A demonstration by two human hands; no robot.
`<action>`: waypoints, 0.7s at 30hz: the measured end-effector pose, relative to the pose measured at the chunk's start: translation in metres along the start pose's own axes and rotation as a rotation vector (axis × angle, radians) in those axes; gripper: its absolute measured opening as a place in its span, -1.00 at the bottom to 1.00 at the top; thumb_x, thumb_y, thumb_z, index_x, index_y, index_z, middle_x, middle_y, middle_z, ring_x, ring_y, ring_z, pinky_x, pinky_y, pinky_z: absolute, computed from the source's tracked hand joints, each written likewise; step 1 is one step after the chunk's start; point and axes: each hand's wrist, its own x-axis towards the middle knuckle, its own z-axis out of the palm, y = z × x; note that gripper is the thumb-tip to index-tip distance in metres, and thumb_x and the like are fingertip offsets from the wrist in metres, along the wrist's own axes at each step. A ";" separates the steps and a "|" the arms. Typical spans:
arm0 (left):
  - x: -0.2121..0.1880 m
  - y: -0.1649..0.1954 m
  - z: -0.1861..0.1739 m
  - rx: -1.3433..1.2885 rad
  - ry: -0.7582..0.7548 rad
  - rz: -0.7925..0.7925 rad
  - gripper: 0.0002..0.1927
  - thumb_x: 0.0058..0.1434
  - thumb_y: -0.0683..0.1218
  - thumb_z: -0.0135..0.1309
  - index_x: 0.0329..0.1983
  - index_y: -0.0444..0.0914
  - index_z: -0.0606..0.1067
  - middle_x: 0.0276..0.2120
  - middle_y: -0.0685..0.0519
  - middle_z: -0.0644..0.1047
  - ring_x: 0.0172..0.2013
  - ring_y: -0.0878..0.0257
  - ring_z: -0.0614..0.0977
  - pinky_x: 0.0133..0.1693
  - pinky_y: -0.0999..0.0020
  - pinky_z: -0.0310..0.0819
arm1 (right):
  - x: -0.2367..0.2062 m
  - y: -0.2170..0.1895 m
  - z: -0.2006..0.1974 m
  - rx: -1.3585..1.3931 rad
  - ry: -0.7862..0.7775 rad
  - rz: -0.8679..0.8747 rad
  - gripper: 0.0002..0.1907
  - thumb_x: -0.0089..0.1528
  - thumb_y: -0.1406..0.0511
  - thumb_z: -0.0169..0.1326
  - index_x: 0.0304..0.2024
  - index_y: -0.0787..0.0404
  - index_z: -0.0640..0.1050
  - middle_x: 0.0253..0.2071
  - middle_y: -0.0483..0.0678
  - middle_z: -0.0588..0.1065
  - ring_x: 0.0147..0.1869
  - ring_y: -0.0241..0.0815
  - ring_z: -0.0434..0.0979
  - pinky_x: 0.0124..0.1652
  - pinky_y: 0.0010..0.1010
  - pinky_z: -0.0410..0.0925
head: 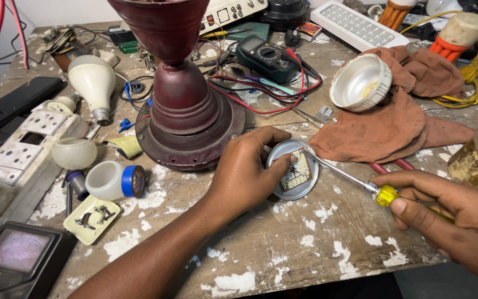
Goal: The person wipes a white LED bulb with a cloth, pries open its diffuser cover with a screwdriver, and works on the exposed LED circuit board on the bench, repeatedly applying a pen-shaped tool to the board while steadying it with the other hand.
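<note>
My left hand (244,169) rests on a round silver plate (283,191) that carries a small board of yellow light chips (299,173), thumb and fingers pinning its left edge to the workbench. My right hand (449,213) grips the yellow handle of a screwdriver (385,195). Its thin metal shaft (338,173) runs up and left, with the tip on the chip board near my left fingertips.
A dark red fan base (186,111) stands just behind my left hand. A brown cloth (394,119) holds a silver bulb reflector (359,82). A multimeter (265,55) with red leads, white bulbs (92,83), blue tape (134,181), and a tray of screws (91,218) crowd the paint-flecked bench.
</note>
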 end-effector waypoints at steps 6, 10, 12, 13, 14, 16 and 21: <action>-0.001 0.002 -0.001 -0.002 -0.013 -0.018 -0.68 0.14 -0.13 0.24 -0.04 -0.34 0.58 -0.26 -0.13 0.67 -0.31 0.15 0.76 -0.25 0.28 0.62 | -0.002 -0.006 0.000 -0.024 -0.023 -0.067 -0.53 0.38 0.21 0.06 0.36 0.04 0.46 -0.27 -0.01 0.48 -0.35 -0.31 0.44 -0.39 -0.38 0.42; 0.001 0.003 -0.004 -0.019 -0.031 0.026 -0.66 0.16 -0.12 0.24 -0.01 -0.35 0.58 -0.22 -0.13 0.67 -0.30 0.17 0.76 -0.26 0.31 0.63 | -0.009 -0.023 -0.005 -0.159 0.020 -0.161 -0.53 0.30 0.18 0.13 0.28 -0.01 0.52 -0.19 -0.08 0.55 -0.24 -0.31 0.61 -0.25 -0.41 0.55; 0.000 0.003 -0.005 -0.034 -0.047 0.045 -0.65 0.18 -0.12 0.24 0.01 -0.35 0.57 -0.20 -0.13 0.68 -0.30 0.19 0.76 -0.26 0.31 0.62 | -0.015 -0.035 -0.013 -0.285 0.050 -0.110 -0.54 0.27 0.17 0.17 0.25 -0.09 0.56 -0.17 -0.13 0.58 -0.21 -0.27 0.63 -0.20 -0.38 0.56; 0.000 0.003 -0.005 -0.036 -0.055 0.044 -0.65 0.18 -0.11 0.24 0.01 -0.34 0.57 -0.20 -0.12 0.68 -0.30 0.19 0.76 -0.26 0.32 0.62 | -0.018 -0.040 -0.015 -0.346 0.072 -0.109 -0.55 0.25 0.16 0.19 0.22 -0.12 0.58 -0.17 -0.16 0.60 -0.19 -0.27 0.65 -0.18 -0.37 0.55; 0.000 0.002 -0.005 -0.037 -0.063 0.042 -0.65 0.18 -0.11 0.24 0.01 -0.34 0.58 -0.19 -0.12 0.68 -0.30 0.19 0.76 -0.26 0.32 0.62 | -0.020 -0.045 -0.016 -0.403 0.102 -0.160 -0.55 0.22 0.14 0.20 0.18 -0.13 0.59 -0.18 -0.19 0.62 -0.18 -0.29 0.67 -0.15 -0.36 0.51; 0.001 0.000 -0.005 -0.044 -0.069 0.042 -0.66 0.19 -0.11 0.24 0.02 -0.33 0.58 -0.18 -0.11 0.69 -0.28 0.19 0.76 -0.23 0.31 0.62 | -0.021 -0.052 -0.015 -0.476 0.135 -0.247 -0.56 0.19 0.12 0.21 0.14 -0.13 0.59 -0.19 -0.21 0.65 -0.14 -0.29 0.70 -0.12 -0.35 0.49; 0.004 -0.009 -0.003 -0.050 -0.059 0.113 -0.69 0.23 -0.13 0.22 0.02 -0.32 0.57 -0.14 -0.14 0.68 -0.15 0.10 0.77 -0.09 0.25 0.60 | -0.011 -0.045 -0.014 -0.490 0.138 -0.336 -0.59 0.19 0.14 0.18 0.11 -0.11 0.59 -0.18 -0.20 0.64 -0.13 -0.26 0.70 -0.12 -0.33 0.49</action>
